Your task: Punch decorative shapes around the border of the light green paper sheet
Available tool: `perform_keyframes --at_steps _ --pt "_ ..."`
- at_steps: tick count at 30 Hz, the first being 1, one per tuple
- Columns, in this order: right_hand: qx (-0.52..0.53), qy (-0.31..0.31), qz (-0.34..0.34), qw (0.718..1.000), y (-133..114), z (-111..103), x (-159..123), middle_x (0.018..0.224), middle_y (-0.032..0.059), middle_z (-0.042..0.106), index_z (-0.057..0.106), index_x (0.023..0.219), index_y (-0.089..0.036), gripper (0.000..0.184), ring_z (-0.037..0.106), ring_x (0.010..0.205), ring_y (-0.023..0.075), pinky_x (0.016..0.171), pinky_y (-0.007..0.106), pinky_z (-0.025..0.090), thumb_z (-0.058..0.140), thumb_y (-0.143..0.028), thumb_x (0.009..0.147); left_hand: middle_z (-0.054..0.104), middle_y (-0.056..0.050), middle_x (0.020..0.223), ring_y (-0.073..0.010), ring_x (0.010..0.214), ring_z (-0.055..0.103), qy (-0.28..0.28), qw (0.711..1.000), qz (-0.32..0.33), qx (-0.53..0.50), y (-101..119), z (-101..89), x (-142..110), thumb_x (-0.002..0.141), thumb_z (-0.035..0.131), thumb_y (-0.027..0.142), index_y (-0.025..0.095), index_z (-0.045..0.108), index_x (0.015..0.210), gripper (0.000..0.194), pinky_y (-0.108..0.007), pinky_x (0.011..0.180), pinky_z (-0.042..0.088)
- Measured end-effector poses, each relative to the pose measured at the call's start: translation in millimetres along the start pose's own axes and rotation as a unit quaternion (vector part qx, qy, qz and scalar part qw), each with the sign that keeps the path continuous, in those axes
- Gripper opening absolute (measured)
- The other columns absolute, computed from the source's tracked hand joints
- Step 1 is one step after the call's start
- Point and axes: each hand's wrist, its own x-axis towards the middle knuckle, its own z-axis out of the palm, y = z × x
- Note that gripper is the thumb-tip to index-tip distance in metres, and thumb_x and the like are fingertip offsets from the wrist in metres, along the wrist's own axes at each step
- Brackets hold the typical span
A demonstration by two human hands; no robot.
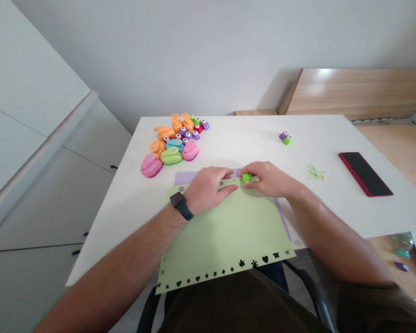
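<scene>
A large light green paper sheet (235, 226) lies on the table, its near edge cut with a row of small shapes such as hearts, stars and leaves. Under it is a purple sheet (185, 178). At the far edge of the green sheet, my right hand (268, 179) pinches a small green craft punch (247, 178) between thumb and fingers. Over the same edge, just left of the punch, rests my left hand (210, 186); its thumb and fingers are apart, with nothing between them. A few cut-out holes show along this far edge.
Several lever craft punches (171, 156) and small punches (188, 135) are grouped at the table's back left. Two small punches (286, 138) stand at the back right. Paper cut-outs (315, 173) form a small heap near a black and red flat object (365, 174).
</scene>
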Motion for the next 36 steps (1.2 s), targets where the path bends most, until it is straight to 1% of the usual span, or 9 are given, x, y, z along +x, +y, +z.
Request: perform_keyframes --at_steps 3,6,10,14,17,22,28,36 --pt "0.009 0.002 -0.009 1.000 2 1 0 0.106 0.0075 0.076 0.076 0.116 -0.020 0.033 0.068 0.096 0.0249 0.087 0.035 0.048 0.071 -0.027 0.083 0.075 -0.010 0.115 -0.0278 0.103 0.071 -0.016 1.000 0.005 -0.018 9 2.4 8 0.087 0.072 0.054 0.018 0.065 0.123 0.052 -0.041 0.093 0.054" --pt "0.009 0.006 -0.025 1.000 3 1 -1 0.106 0.0073 0.076 0.076 0.114 -0.020 0.033 0.068 0.097 0.0255 0.087 0.035 0.048 0.070 -0.026 0.082 0.076 -0.011 0.113 -0.0297 0.105 0.071 -0.033 0.999 0.005 -0.015 15 6.4 17 0.083 0.075 0.057 0.019 0.065 0.123 0.056 -0.042 0.095 0.053" --pt "0.009 0.009 -0.033 0.999 1 1 -2 0.107 0.0085 0.077 0.075 0.111 -0.019 0.032 0.069 0.099 0.0267 0.086 0.035 0.047 0.067 -0.022 0.081 0.077 -0.009 0.108 -0.0284 0.100 0.073 -0.056 0.998 -0.007 -0.027 17 10.7 28 0.081 0.078 0.053 0.020 0.067 0.119 0.051 -0.039 0.090 0.055" --pt "0.010 0.009 -0.032 0.999 3 2 -1 0.106 0.0088 0.077 0.075 0.109 -0.018 0.031 0.068 0.099 0.0273 0.085 0.035 0.046 0.068 -0.020 0.079 0.077 -0.009 0.106 -0.0271 0.097 0.073 -0.069 0.997 -0.020 -0.035 15 12.8 34 0.081 0.079 0.050 0.020 0.066 0.118 0.049 -0.037 0.087 0.055" --pt "0.010 0.007 -0.034 0.999 5 2 -1 0.105 0.0086 0.076 0.074 0.108 -0.018 0.029 0.068 0.097 0.0264 0.084 0.034 0.046 0.067 -0.022 0.080 0.076 -0.009 0.106 -0.0268 0.097 0.073 -0.068 0.997 -0.020 -0.042 15 13.7 35 0.081 0.078 0.050 0.020 0.066 0.115 0.047 -0.036 0.086 0.055" --pt "0.005 0.001 -0.034 0.999 3 1 -1 0.104 0.0084 0.076 0.074 0.107 -0.018 0.028 0.068 0.095 0.0259 0.082 0.033 0.046 0.067 -0.023 0.080 0.076 -0.009 0.102 -0.0273 0.095 0.073 -0.071 0.996 -0.027 -0.048 16 16.6 35 0.077 0.081 0.053 0.019 0.066 0.111 0.050 -0.036 0.084 0.055" --pt "-0.002 0.003 -0.038 0.999 0 1 -1 0.102 0.0088 0.075 0.073 0.107 -0.017 0.030 0.067 0.093 0.0262 0.080 0.033 0.045 0.067 -0.022 0.078 0.076 -0.008 0.101 -0.0268 0.095 0.072 -0.081 0.995 -0.014 -0.048 16 17.4 35 0.082 0.078 0.050 0.019 0.066 0.107 0.042 -0.035 0.083 0.053" --pt "-0.006 0.011 -0.044 0.999 -1 1 -2 0.098 0.0083 0.074 0.072 0.103 -0.017 0.026 0.065 0.088 0.0236 0.077 0.031 0.043 0.067 -0.022 0.078 0.075 -0.009 0.098 -0.0270 0.091 0.072 -0.088 0.996 0.001 -0.034 17 16.6 35 0.083 0.077 0.047 0.016 0.066 0.106 0.040 -0.035 0.080 0.052"
